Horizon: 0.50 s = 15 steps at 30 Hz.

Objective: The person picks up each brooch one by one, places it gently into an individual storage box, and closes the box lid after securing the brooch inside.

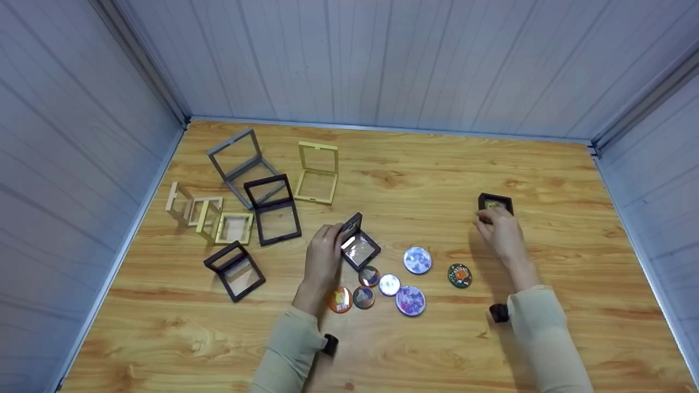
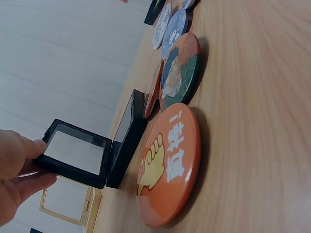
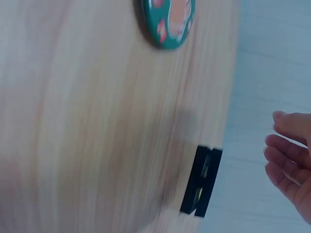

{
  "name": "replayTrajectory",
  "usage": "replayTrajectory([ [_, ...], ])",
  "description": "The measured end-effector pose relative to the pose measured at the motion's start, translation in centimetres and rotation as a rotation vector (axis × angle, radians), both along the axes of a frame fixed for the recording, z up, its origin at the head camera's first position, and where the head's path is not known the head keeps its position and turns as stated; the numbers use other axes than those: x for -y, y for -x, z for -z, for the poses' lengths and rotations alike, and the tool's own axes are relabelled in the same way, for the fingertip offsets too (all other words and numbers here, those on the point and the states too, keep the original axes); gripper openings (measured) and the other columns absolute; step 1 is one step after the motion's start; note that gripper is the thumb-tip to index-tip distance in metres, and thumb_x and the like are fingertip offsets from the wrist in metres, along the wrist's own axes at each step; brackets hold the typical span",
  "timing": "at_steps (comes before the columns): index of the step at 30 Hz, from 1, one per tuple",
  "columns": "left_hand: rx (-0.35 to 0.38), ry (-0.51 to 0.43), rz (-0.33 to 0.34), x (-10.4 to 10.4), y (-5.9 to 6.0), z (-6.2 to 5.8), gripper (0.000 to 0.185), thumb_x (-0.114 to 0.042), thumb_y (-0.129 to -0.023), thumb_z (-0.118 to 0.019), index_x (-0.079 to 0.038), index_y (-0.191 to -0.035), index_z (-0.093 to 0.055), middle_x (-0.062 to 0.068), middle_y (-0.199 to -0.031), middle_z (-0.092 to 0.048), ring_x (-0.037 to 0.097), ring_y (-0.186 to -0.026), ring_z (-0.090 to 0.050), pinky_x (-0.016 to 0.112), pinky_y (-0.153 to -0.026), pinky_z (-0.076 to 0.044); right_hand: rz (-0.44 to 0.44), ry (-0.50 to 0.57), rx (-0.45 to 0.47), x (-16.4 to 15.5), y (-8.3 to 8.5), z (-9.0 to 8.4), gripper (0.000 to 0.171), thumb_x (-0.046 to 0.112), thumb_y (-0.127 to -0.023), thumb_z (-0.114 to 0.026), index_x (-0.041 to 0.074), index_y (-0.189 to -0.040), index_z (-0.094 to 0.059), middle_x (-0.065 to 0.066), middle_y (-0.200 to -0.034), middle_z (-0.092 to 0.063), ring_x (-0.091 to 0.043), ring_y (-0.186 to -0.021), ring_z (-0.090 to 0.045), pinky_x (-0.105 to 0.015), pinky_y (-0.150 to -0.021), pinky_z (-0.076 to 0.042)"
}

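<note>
My left hand [image 1: 322,254] pinches the raised lid of a small black display frame [image 1: 361,252] between thumb and fingers. Its clear-windowed base rests on the table, as the left wrist view [image 2: 127,141] also shows. On the right, my right hand [image 1: 503,234] hovers by another small black display frame [image 1: 496,201] with something yellow inside. The right wrist view shows the fingers [image 3: 286,160] loosely bent, apart from that frame [image 3: 201,180] and holding nothing. Round button badges lie between the hands, among them an orange one [image 1: 341,299] and a green-rimmed one [image 1: 460,275].
Several opened frames stand at the left: grey [image 1: 246,164], yellow [image 1: 318,173], large black [image 1: 277,221], two small pale ones [image 1: 235,228] and a small black one [image 1: 238,274]. Blue-and-white [image 1: 417,260] and purple [image 1: 410,301] badges sit mid-table. Panelled walls [image 1: 382,65] enclose the wooden table [image 1: 426,180].
</note>
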<state>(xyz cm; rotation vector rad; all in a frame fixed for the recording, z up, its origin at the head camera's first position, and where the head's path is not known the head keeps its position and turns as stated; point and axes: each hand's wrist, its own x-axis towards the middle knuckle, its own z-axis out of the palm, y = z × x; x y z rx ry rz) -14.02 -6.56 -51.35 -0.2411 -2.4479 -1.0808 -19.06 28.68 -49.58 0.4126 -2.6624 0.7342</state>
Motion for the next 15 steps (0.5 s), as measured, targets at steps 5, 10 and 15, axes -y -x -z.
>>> replayTrajectory([
  [5,0.006,-0.001,0.001,0.1,0.0,0.0,0.016,-0.004,-0.086,-0.055,0.003,-0.098,-0.062,0.01,-0.087,-0.061,0.021,-0.082,-0.059,0.031,-0.073,-0.049,-0.026,0.028,0.038,1.9,-1.6,-0.2,0.019,0.006,-0.076,-0.068,-0.005,-0.091,-0.064,-0.017,-0.08,-0.06,-0.03,-0.073,-0.057,-0.04,-0.062,-0.047],
  [10,0.007,-0.013,0.007,0.1,0.0,0.0,0.017,-0.004,-0.086,-0.054,0.003,-0.099,-0.062,0.01,-0.088,-0.061,0.022,-0.083,-0.059,0.03,-0.074,-0.048,-0.044,0.043,0.101,3.5,-3.0,-0.4,0.02,0.008,-0.077,-0.068,-0.005,-0.093,-0.064,-0.013,-0.079,-0.06,-0.026,-0.07,-0.057,-0.037,-0.059,-0.047],
  [15,-0.004,-0.002,-0.003,0.0,0.0,0.0,0.016,-0.005,-0.086,-0.055,0.003,-0.098,-0.063,0.01,-0.087,-0.061,0.022,-0.082,-0.059,0.032,-0.074,-0.048,-0.086,0.038,0.121,5.1,-4.3,-0.5,0.021,0.008,-0.077,-0.068,-0.004,-0.094,-0.064,-0.013,-0.077,-0.06,-0.025,-0.068,-0.057,-0.035,-0.057,-0.048],
])
